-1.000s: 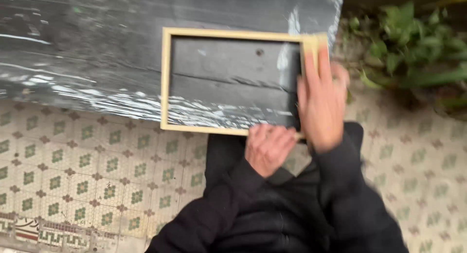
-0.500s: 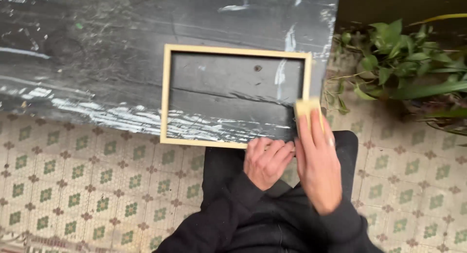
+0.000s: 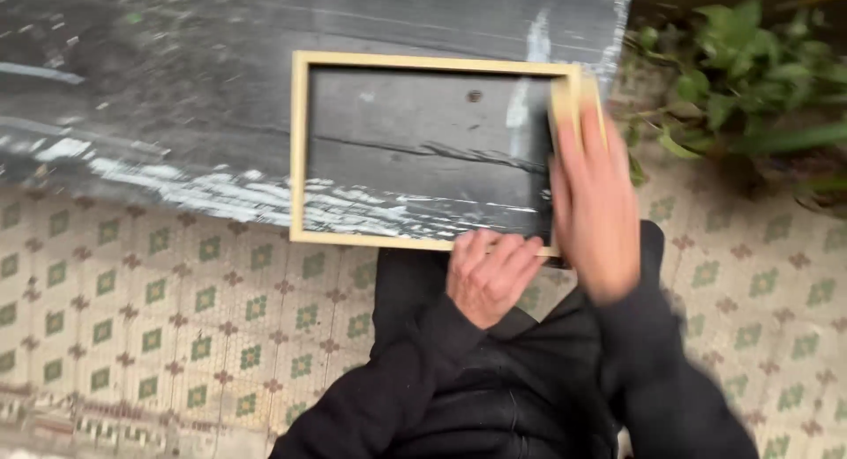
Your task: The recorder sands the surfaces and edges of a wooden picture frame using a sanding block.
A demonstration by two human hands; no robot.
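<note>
On the near edge of a black, paint-streaked table (image 3: pixel 176 89) lies a pale wooden frame (image 3: pixel 300 150), flat, with its near rail reaching the table's edge and the dark boards showing through its opening. At the frame's right rail, near the far right corner, sits a small pale block (image 3: pixel 565 93), partly blurred, pressed against the wood under the right hand (image 3: pixel 595 203). That hand lies flat along the right rail with its fingers (image 3: pixel 589 133) stretched out straight and close together, their tips on the block; it is smeared by motion, so how firmly it grips cannot be told. The left hand (image 3: pixel 488 272) rests at the frame's near rail beside the right corner, its fingers (image 3: pixel 507 247) curled loosely over the wood. Both arms wear black sleeves (image 3: pixel 415 371). Below the table is a tiled floor (image 3: pixel 159 300) with green and brown flower patterns, and green leafy plants (image 3: pixel 750 80) stand just past the table's right end.
</note>
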